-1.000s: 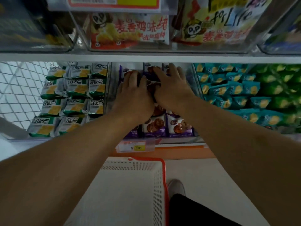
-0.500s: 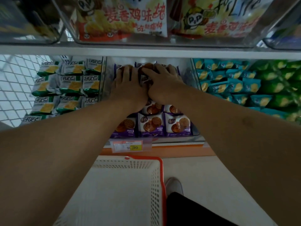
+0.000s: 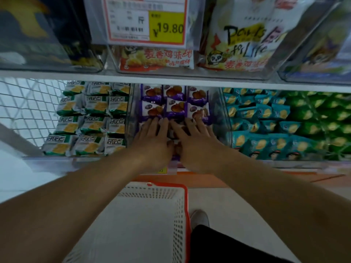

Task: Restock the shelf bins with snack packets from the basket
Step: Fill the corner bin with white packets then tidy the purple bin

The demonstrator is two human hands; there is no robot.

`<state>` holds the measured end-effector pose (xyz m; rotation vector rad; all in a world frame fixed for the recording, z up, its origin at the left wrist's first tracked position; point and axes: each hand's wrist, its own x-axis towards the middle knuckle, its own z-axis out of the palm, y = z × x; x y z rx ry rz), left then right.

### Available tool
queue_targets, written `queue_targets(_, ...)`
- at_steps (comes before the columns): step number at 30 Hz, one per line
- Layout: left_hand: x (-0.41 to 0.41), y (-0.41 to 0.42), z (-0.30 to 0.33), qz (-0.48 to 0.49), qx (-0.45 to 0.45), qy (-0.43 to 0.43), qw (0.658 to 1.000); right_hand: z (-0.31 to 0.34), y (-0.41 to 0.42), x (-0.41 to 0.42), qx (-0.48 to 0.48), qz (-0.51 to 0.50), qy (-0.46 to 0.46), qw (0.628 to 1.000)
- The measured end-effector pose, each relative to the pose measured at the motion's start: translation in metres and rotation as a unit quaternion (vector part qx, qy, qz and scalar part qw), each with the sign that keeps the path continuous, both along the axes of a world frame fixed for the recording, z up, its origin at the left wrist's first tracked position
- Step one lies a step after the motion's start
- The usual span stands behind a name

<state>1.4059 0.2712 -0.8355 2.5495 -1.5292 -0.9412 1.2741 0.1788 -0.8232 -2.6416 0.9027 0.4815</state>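
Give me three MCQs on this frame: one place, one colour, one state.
1. Where do both hands rest?
A. the middle bin, on purple packets
B. the basket
C. the upper shelf

2. What colour is the basket's rim?
A. blue
B. orange-red
C. black

3. How do the fingers lie?
A. straight, flat on the packets
B. curled into fists
C. pinching the price tag

Key:
1 A: left hand and right hand lie on the purple packets in the middle bin.
2 B: the basket has an orange-red rim.
3 A: the fingers are extended.
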Motion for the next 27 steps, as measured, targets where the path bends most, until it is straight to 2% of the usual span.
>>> queue_targets(6, -0.003, -0.001, -0.003, 0.000, -0.024, -0.032, 0.999, 0.007, -0.001, 0.011, -0.014, -0.033, 0.007, 0.999)
queue_targets(10, -0.008, 0.012, 0.000, -0.054, -0.061, -0.067, 0.994, 0.011, 0.001, 0.011, 0.036, -0.059, 0.034, 0.997)
queue_targets(14, -0.024, 0.025, -0.002, -0.011, -0.115, -0.079, 0.990, 0.025, 0.003, 0.011, 0.013, -0.085, -0.019, 0.996)
queue_targets(16, -0.027, 0.026, -0.001, 0.011, -0.083, -0.064, 0.994, 0.026, 0.007, 0.009, 0.016, -0.103, -0.051, 0.993)
queue_targets(23, -0.017, 0.025, 0.000, -0.003, -0.097, -0.036, 0.995, -0.013, 0.004, 0.003, -0.044, 0.004, -0.031, 0.999)
queue_targets(27, -0.015, 0.028, 0.000, 0.002, -0.139, -0.053, 0.989, -0.007, 0.001, 0.007, -0.058, -0.003, -0.013, 0.998)
